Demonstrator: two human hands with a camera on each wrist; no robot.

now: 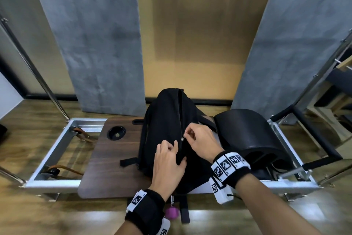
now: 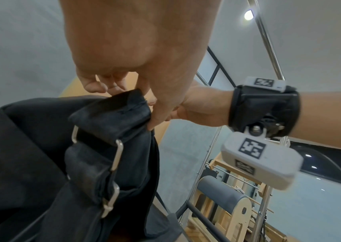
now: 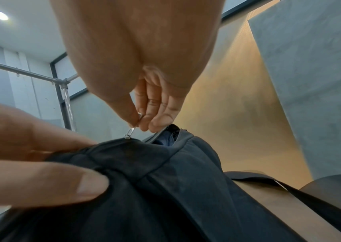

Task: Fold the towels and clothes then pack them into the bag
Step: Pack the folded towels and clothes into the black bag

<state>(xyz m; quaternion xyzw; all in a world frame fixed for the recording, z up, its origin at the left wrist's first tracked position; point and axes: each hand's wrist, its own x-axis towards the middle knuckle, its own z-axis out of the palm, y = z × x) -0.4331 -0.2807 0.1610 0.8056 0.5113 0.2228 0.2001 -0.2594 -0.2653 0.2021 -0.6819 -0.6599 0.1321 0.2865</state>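
Note:
A black backpack lies on a dark wooden board, its zipper line running along the top. My right hand pinches the metal zipper pull between thumb and fingers; the right wrist view shows the pull and a gap in the zipper beyond it with blue cloth inside. My left hand grips a fold of the backpack fabric just beside the zipper. No towels or loose clothes show outside the bag.
The board sits in a metal frame with brown straps. A curved black padded barrel stands right of the bag. A round recess is in the board. A purple tag hangs from the bag's near end. Grey panels stand behind.

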